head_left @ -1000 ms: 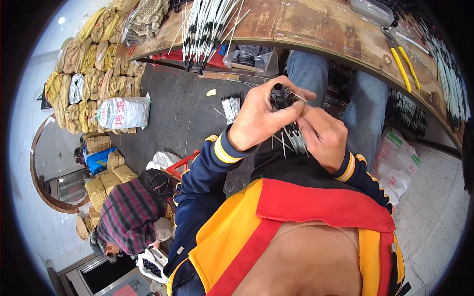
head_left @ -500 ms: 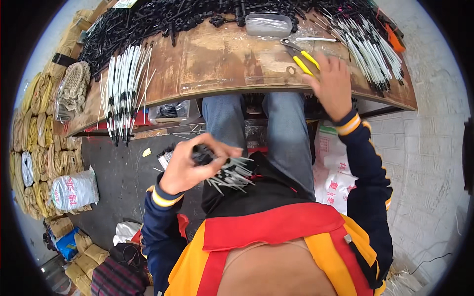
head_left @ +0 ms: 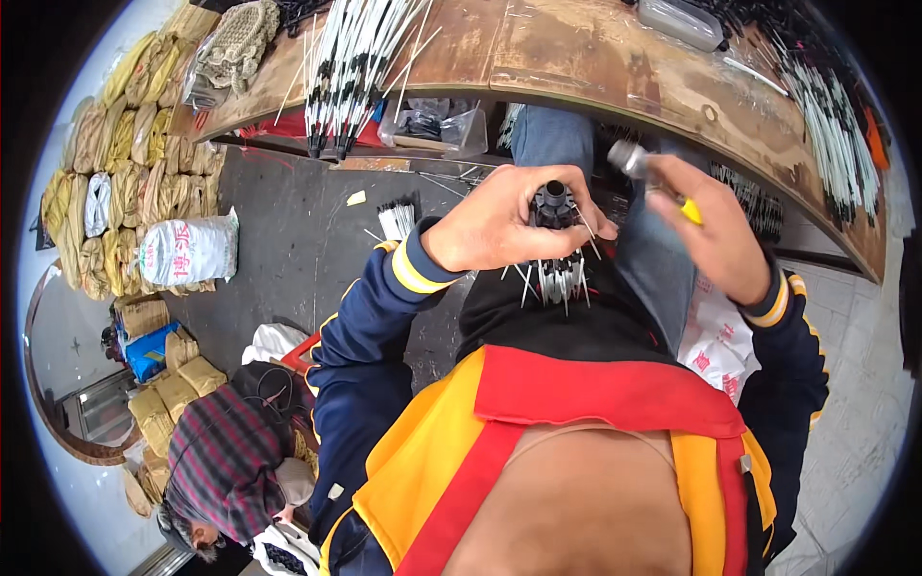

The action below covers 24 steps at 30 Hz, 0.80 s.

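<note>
My left hand is closed around a bundle of thin white-and-black rods, held above my lap. A black ribbed end piece with a round opening stands up between its fingers and thumb. To the right, my right hand is closed on cutting pliers. Their metal head points toward the left hand and is smeared by motion. Only a bit of the yellow handle shows under the fingers. The pliers' head and the bundle are apart.
The wooden table runs across the top, with a bunch of white-and-black rods at its left and another pile at its right. A clear plastic box lies at the back. At lower left a person in a plaid top bends over.
My right hand has taken the pliers off the table and brought them down near the left hand. The bundle is now turned end-up. The view has swung to the left.
</note>
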Motion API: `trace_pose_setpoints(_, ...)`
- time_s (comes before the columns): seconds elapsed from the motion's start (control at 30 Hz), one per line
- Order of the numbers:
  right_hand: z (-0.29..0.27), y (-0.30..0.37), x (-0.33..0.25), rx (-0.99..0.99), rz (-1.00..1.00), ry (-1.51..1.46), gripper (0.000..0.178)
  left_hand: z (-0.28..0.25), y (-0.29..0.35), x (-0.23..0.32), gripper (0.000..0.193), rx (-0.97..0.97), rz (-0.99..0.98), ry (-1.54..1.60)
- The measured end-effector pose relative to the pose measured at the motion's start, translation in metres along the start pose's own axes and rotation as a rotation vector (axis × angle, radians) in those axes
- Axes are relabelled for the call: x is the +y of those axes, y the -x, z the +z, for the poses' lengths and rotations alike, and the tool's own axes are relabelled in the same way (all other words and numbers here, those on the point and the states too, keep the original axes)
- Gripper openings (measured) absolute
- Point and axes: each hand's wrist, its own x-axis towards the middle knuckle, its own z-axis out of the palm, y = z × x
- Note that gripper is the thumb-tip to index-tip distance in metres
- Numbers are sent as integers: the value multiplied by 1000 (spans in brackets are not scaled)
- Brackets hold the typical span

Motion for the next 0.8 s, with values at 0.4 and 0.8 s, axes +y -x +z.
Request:
trace_pose_setpoints(0.4,3,-4,-43,168,-370,865,70,11,24,14,11,91,35,-142)
trace_pose_setpoints(0.8,-7,-2,-52,153,-455,1118,61,25,28,10,15,227,-7,-211)
